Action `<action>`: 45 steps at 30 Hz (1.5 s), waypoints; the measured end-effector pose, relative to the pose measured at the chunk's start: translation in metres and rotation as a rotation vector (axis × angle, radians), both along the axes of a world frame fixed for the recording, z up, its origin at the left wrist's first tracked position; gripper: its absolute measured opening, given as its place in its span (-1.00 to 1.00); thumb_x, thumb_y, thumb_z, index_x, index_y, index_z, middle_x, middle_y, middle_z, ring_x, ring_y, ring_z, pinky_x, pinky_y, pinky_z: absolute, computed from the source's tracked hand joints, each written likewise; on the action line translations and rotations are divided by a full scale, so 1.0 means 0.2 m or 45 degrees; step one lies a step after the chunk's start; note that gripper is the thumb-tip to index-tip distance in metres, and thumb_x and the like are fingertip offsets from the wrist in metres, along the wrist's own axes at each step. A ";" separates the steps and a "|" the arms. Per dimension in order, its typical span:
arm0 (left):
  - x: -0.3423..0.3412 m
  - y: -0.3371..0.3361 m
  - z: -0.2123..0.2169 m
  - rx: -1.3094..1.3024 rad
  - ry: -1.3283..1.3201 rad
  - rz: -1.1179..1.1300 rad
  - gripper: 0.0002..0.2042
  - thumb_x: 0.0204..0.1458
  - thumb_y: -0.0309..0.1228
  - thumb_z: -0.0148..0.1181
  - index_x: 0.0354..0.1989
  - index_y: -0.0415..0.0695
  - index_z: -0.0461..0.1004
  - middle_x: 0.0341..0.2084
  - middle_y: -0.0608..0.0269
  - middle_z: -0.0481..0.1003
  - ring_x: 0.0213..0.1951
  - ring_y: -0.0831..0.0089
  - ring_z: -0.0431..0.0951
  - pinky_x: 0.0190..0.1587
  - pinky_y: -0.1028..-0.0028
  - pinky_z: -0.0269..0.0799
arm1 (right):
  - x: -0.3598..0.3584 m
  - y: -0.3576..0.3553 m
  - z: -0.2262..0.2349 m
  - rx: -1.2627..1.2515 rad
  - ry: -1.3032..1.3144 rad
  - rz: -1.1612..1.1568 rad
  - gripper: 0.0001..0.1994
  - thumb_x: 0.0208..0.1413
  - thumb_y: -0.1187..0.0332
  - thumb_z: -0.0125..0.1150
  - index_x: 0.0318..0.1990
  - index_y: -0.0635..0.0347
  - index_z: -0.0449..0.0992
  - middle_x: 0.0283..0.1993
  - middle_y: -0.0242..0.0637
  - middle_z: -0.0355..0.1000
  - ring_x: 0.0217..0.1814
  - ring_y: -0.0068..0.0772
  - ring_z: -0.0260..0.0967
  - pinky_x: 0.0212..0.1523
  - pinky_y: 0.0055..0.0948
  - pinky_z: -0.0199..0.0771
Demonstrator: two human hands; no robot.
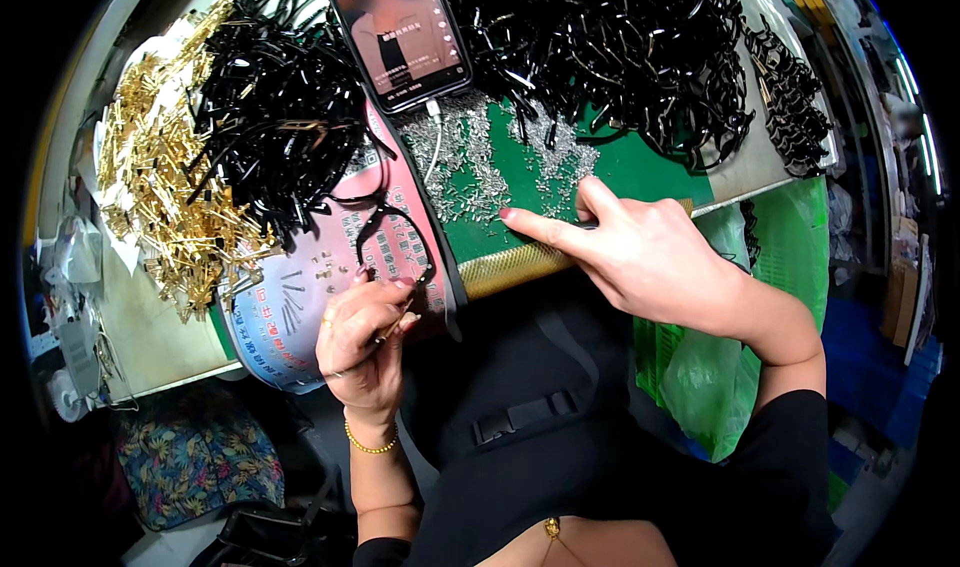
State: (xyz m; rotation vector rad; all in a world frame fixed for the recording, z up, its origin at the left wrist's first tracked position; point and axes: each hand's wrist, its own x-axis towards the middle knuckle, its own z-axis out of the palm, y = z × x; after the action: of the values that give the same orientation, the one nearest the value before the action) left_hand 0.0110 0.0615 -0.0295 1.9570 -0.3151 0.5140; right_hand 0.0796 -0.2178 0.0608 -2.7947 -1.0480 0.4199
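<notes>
Between the fingertips of my left hand (362,329) is a black eyeglass frame (380,211), held over a printed pink and blue mat (385,182). The fingers are closed on its near end and hide part of it. My right hand (645,257) reaches over the green work mat (640,157), index finger stretched out. Its tip touches the mat by the edge of a scatter of tiny silver screws (470,172). The other fingers curl in; a small dark thing shows between them, too hidden to name.
A phone (415,42) with a white cable (435,142) lies behind the screws. Heaps of black glasses parts (290,117) and black frames (620,57) flank it. Gold metal pieces (165,167) pile at far left. Green plastic bag (790,257) hangs at right.
</notes>
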 end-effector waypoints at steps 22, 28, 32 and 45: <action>0.02 0.03 -0.02 0.099 -0.092 -0.059 -0.70 -0.19 -0.60 0.49 -0.30 -0.13 0.50 -0.35 0.22 0.59 -0.26 0.25 0.64 -0.02 0.21 0.58 | 0.07 0.25 -0.05 0.312 0.235 0.357 -0.43 0.03 0.51 0.15 0.28 0.09 0.39 0.22 -0.32 0.44 -0.28 -0.14 0.50 -0.31 -0.24 0.59; 0.04 0.01 0.05 0.313 -0.105 -0.041 -0.76 -0.16 -0.66 0.39 -0.31 -0.17 0.50 -0.39 0.18 0.57 -0.32 0.25 0.62 -0.10 0.25 0.59 | 0.09 0.23 -0.04 0.367 0.282 0.360 -0.45 0.02 0.51 0.13 0.26 0.15 0.40 0.22 -0.26 0.44 -0.25 -0.10 0.51 -0.29 -0.22 0.58; 0.06 -0.02 0.16 0.483 0.042 -0.046 -0.80 -0.16 -0.69 0.33 -0.35 -0.19 0.52 -0.44 0.15 0.53 -0.38 0.25 0.59 -0.22 0.30 0.55 | 0.10 0.24 -0.06 0.405 0.337 0.362 -0.48 0.02 0.51 0.13 0.22 0.19 0.43 0.20 -0.22 0.45 -0.20 -0.07 0.54 -0.27 -0.19 0.58; 0.06 0.03 0.04 0.408 -0.120 -0.089 -0.70 -0.18 -0.63 0.45 -0.26 -0.12 0.52 -0.45 0.24 0.56 -0.34 0.28 0.64 -0.07 0.19 0.63 | 0.12 0.23 -0.08 0.523 0.317 0.358 -0.55 0.01 0.48 0.16 0.13 0.29 0.45 -0.01 -0.16 0.47 -0.33 -0.04 0.56 -0.38 -0.17 0.57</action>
State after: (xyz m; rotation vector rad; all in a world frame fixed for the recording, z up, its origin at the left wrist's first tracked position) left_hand 0.0227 0.0674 -0.0215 2.2249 -0.5519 0.5369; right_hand 0.1034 -0.1722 0.0449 -2.1848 -1.2984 0.5007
